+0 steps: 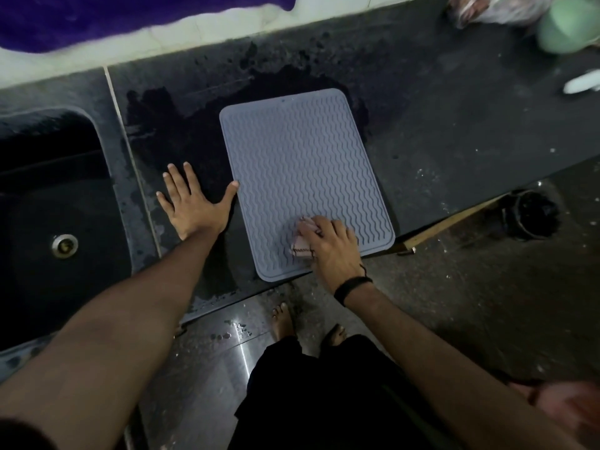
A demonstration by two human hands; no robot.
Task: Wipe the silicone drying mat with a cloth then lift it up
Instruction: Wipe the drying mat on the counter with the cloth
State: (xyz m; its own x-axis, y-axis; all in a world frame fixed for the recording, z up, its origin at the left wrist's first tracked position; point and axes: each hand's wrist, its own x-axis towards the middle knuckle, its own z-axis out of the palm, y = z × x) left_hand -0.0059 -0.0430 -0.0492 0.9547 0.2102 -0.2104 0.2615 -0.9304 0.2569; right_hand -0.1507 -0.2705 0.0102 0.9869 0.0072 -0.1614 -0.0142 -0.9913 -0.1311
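Observation:
A grey silicone drying mat with wavy ridges lies flat on the dark counter, its near edge at the counter's front. My right hand presses a small pinkish cloth onto the mat's near part, fingers closed over it. My left hand lies flat on the counter left of the mat, fingers spread, thumb tip touching the mat's left edge.
A dark sink with a metal drain sits at the left. Wet patches darken the counter behind and left of the mat. A green bowl, a plastic bag and a white object are far right. My bare feet stand on the floor below.

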